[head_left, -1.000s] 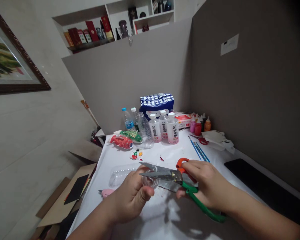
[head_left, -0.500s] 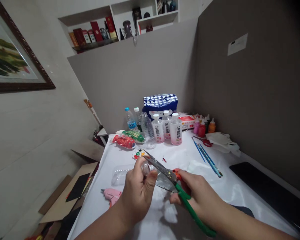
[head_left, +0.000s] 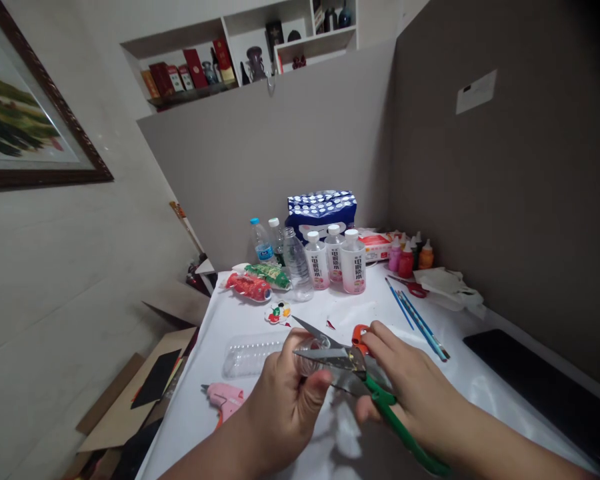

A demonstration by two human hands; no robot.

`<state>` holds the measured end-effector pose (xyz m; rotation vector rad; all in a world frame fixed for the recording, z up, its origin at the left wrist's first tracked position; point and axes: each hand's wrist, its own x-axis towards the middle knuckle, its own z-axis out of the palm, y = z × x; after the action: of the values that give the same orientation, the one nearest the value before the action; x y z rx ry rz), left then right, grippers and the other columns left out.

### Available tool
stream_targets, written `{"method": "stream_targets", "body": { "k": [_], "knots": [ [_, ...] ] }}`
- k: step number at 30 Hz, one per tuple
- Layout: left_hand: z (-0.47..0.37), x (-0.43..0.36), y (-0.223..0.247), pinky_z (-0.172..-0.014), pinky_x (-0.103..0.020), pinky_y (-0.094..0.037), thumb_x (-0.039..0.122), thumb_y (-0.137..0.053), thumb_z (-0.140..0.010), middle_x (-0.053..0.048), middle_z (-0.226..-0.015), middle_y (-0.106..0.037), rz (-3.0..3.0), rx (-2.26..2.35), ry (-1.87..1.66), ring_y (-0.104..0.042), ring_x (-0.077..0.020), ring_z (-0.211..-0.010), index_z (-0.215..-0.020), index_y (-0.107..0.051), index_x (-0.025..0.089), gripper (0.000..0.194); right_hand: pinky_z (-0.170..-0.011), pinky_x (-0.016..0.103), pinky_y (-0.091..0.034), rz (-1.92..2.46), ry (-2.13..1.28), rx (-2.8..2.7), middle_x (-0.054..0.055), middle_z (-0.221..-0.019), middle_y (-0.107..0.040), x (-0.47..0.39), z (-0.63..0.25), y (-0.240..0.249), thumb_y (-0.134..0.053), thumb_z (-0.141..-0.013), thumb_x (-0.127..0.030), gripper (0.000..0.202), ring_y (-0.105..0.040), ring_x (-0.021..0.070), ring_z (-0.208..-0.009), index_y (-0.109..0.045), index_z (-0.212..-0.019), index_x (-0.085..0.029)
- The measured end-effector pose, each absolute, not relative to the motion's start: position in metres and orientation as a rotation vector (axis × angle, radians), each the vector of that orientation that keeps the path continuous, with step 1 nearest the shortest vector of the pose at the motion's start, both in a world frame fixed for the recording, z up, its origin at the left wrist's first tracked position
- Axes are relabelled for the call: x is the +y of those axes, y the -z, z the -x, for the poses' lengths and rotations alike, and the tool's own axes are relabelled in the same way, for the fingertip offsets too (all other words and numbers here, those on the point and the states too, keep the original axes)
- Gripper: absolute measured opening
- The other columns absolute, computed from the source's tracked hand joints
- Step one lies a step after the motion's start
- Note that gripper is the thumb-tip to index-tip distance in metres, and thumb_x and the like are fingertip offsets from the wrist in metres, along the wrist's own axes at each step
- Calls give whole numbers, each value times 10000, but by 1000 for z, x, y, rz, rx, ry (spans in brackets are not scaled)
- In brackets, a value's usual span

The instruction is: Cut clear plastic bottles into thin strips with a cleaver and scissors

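Observation:
My left hand [head_left: 290, 393] is closed round a clear plastic bottle piece [head_left: 307, 360], its ridged neck showing between thumb and fingers. Scissors [head_left: 357, 363] with one green and one orange handle are in my right hand [head_left: 405, 380], their blades parted and lying over the bottle neck. Part of the clear piece is hidden behind the scissors and fingers. Another clear ridged plastic piece [head_left: 253, 359] lies on the white table just beyond my left hand. A pink glue gun [head_left: 225, 399] rests left of my left wrist.
Labelled bottles [head_left: 354, 267], an uncapped bottle [head_left: 297, 267] and red and green fish-shaped items [head_left: 249, 287] stand or lie at the back. Paint bottles [head_left: 406, 260], red scissors [head_left: 415, 288] and brushes [head_left: 420, 327] are at the right, beside a black flat object [head_left: 530, 393].
The scissors have opened wider, with a blade now across the bottle neck. Both hands have shifted slightly right, and the orange handle has swung away from the green one.

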<state>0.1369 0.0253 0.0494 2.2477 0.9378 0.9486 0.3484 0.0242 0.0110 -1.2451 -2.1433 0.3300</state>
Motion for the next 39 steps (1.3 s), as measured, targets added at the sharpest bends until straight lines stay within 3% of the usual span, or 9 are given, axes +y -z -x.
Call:
{"method": "stream_targets", "body": {
  "k": [8,20,24,27,30,34,39],
  "knots": [
    [-137,29,-46,-653,-290,-395,519,-261,-966,-22,-747,-512,-2186,945,-961,-461,-138,-658,-926,-498,172,423,-560,323,-402,1199,-103,-2152,36,-818,-490,27,-355,-9,-581,-797,-567,395,-506,192,-647,-510,-894,-192],
    [-126,32,-57,-499,-246,-261,710,-250,-869,59,-610,-292,-1979,788,-730,-263,-97,-532,-798,-397,199,536,-523,284,-370,1057,-28,-2154,22,-740,-479,31,-364,-9,-618,-792,-502,336,-458,153,-585,-469,-762,-201],
    [-128,31,-58,-520,-247,-269,615,-321,-914,51,-606,-320,-1952,857,-864,-287,-100,-551,-771,-393,198,446,-544,286,-373,1027,-136,-2128,21,-736,-482,33,-361,-3,-639,-774,-520,361,-464,159,-609,-460,-754,-208],
    [-133,32,-54,-501,-231,-268,529,-329,-945,54,-595,-340,-1854,979,-1046,-304,-100,-539,-863,-447,194,365,-556,283,-369,1075,-238,-2063,12,-732,-486,32,-354,-1,-651,-769,-511,359,-466,157,-617,-447,-745,-217],
    [-137,34,-49,-470,-222,-249,542,-315,-943,65,-557,-345,-1858,1053,-1133,-296,-94,-496,-960,-484,184,397,-551,275,-364,1175,-366,-1997,1,-721,-491,31,-345,-1,-647,-779,-494,360,-467,150,-608,-414,-713,-228],
    [-139,36,-46,-477,-224,-271,563,-342,-930,64,-551,-383,-1851,1127,-1138,-328,-101,-491,-1083,-476,177,436,-580,286,-381,1272,-470,-2002,3,-764,-515,28,-340,1,-635,-788,-439,298,-495,161,-639,-422,-753,-232],
    [-137,32,-48,-505,-246,-288,485,-268,-974,50,-592,-387,-1959,1163,-999,-348,-121,-530,-1028,-470,189,363,-580,291,-391,1337,-547,-2077,-4,-833,-516,23,-343,-2,-711,-707,-399,368,-520,172,-663,-400,-827,-244]
  ]
}}
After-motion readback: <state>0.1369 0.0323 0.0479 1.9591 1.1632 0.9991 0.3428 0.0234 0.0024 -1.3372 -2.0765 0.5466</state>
